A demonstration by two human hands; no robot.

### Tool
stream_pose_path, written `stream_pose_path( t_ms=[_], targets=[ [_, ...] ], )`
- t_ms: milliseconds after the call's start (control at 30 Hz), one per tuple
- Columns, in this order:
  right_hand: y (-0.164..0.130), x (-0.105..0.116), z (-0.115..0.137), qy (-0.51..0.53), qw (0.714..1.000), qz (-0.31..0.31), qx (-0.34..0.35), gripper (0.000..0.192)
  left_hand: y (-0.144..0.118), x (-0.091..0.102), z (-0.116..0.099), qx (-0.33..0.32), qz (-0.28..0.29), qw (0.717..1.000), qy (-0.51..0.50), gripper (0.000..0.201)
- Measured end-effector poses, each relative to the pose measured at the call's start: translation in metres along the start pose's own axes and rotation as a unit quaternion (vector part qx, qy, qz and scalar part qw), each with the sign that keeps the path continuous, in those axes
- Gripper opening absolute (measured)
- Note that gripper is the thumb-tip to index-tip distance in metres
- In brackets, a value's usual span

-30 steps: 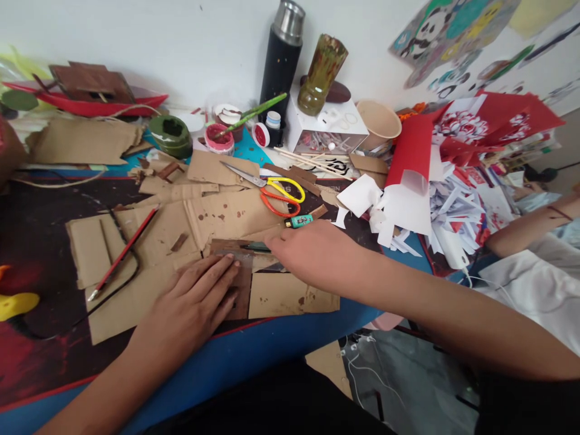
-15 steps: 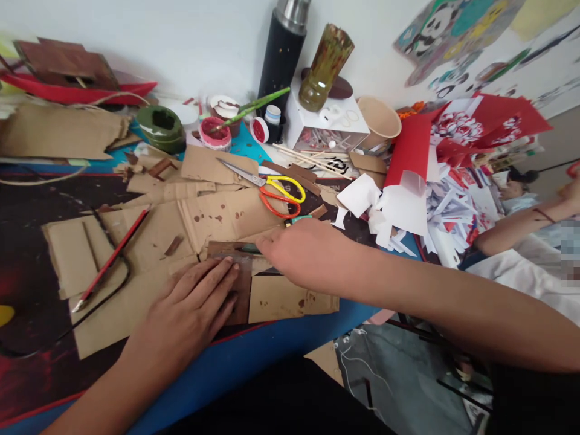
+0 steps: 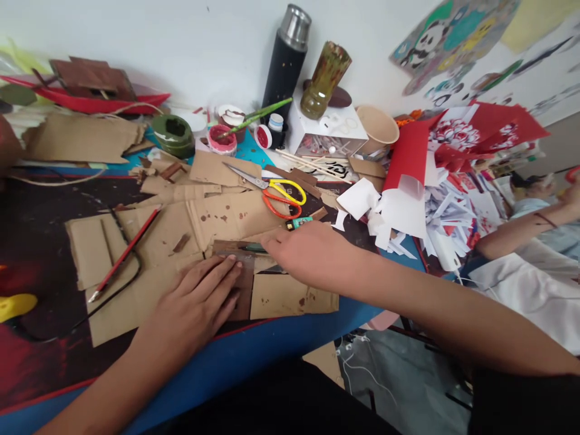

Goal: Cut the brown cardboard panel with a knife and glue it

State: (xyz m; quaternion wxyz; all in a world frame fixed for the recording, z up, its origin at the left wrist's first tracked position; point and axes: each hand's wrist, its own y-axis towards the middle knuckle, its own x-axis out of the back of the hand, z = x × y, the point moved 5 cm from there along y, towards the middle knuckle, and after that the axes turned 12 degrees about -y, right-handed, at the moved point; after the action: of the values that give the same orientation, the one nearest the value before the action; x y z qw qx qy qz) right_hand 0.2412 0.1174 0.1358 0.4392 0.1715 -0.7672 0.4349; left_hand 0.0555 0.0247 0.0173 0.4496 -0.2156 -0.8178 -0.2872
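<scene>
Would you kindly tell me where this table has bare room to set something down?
Bare dark mat lies left of the cardboard pieces, and along the blue table edge. The paint pots and paper scraps are crowded.

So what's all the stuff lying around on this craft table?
cardboard pieces: many, brown, spread over the table middle
brown strip: one, dark, under the left hand
scissors: one, yellow and orange handles, behind the cardboard
pencil: one, red, on the left cardboard
flask: one, black and steel, by the wall
paint pots: several, green and red, at the back
paper cup: one, tan, right of the white box
paper scraps: pile, red and white, right side
left hand: flat on the strip
right hand: fingers on a dark tool, partly hidden
</scene>
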Motion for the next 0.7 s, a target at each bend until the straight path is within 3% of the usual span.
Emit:
stream_pose_path(
  t_ms=[267,700],
  targets=[
    [-0.005,0.005,0.002,-0.008,1.000,-0.020,-0.012,0.037,0.001,0.002,-0.003,-0.036,0.004,0.998,0.052,0.052],
    [0.003,-0.005,0.004,0.014,0.999,-0.041,-0.015,0.030,0.000,0.003,0.000,0.004,0.007,1.000,-0.005,0.059]
  ],
)
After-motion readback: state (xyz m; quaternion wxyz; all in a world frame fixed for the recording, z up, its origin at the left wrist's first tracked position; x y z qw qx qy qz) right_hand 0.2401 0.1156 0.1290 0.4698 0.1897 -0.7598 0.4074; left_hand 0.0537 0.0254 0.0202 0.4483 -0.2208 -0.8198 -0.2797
